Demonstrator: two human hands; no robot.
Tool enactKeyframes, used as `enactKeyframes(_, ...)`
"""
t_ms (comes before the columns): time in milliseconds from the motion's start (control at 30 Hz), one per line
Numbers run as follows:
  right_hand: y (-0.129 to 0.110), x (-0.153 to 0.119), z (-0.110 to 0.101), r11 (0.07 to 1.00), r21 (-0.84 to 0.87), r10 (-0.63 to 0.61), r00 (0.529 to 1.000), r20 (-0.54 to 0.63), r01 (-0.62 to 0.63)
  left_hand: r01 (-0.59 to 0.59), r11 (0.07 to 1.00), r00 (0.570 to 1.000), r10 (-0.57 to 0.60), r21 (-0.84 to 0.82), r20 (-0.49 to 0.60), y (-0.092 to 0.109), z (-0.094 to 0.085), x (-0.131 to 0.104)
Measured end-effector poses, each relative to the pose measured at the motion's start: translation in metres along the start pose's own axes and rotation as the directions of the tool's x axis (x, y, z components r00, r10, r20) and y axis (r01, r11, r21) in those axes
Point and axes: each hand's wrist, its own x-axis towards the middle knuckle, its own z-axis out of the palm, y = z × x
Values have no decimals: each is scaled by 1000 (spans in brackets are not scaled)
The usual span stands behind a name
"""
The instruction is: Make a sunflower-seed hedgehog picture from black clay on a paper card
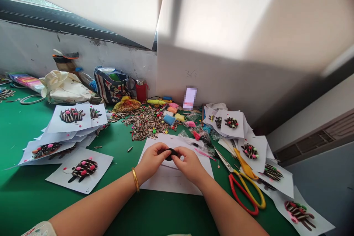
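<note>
Between both hands is a small black lump point(172, 153) that looks like modelling clay. My left hand point(153, 160), with a gold bangle point(135, 180) at the wrist, pinches its left side between thumb and fingers. On the other side my right hand point(188, 162) grips it the same way. Both hands are just above white paper sheets point(177, 183). A pink thin tool point(205, 154) lies by the right hand. Beyond the paper spreads a heap of striped sunflower seeds point(143, 121), beside small coloured clay packets point(169, 119).
Cards with seed-and-clay hedgehogs are piled at left point(80, 171) and right point(253, 151). Large scissors point(243, 188) with red and yellow handles lie open near the right forearm. A red flask point(141, 91), a striped bag point(110, 86) and a cream cloth bag point(66, 86) line the wall.
</note>
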Motion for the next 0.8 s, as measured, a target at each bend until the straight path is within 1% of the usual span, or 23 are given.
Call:
enactKeyframes(100, 1, 1, 0, 999, 33, -4, 1000, 9, 4, -21, 1000, 1000, 21, 18, -16, 0, 0, -1)
enactKeyframes(267, 1, 1, 0, 1000, 4, -5, 1000, -1, 5, -48, 995, 999, 50, 82, -14, -3, -1, 1)
enactKeyframes(433, 2, 1, -1, 999, 43, -10, 1000, 5, 10, -32, 998, 999, 33, 61, -15, 0, 0, 0)
enactKeyframes(567, 4, 2, 0, 998, 57, 2, 1000, -7, -2, -52, 998, 999, 52, 42, 7, 2, 1, -1)
enactKeyframes(667, 4, 3, 0, 998, 58, 6, 1000, -16, -5, -61, 997, 998, 61, 50, 11, -1, 1, 0)
enactKeyframes(800, 4, 3, 0, 997, 76, -7, 1000, -16, 8, -36, 999, 999, 36, 38, 10, -7, 0, 2)
